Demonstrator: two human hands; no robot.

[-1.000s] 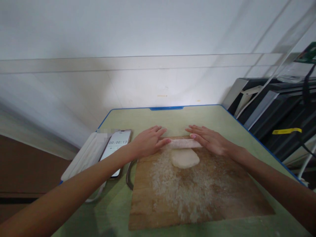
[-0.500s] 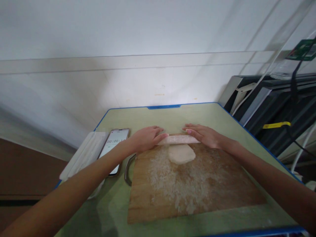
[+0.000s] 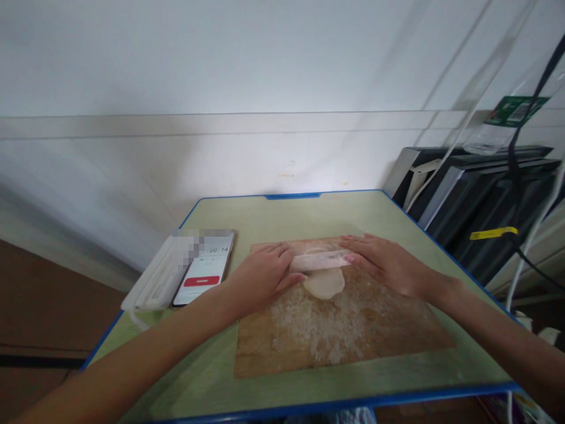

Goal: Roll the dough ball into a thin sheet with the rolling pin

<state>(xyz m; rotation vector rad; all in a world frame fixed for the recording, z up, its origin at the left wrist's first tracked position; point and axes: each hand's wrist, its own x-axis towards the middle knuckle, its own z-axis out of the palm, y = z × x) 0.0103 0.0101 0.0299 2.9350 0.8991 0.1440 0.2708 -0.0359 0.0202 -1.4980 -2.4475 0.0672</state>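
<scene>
Left hand (image 3: 265,270), right hand (image 3: 388,264) laid on pin (image 3: 320,260), grips apart. Dough (image 3: 325,285) near board's (image 3: 265,347) far edge: go easy, press even imo.

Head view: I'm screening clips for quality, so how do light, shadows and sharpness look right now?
Head view: light is uneven, brightest low on the wall, with soft diagonal shadows at its upper right and a dim lower left corner; head view: the rolling pin and dough look slightly soft; head view: blocky pixelation covers part of the phone.
</scene>
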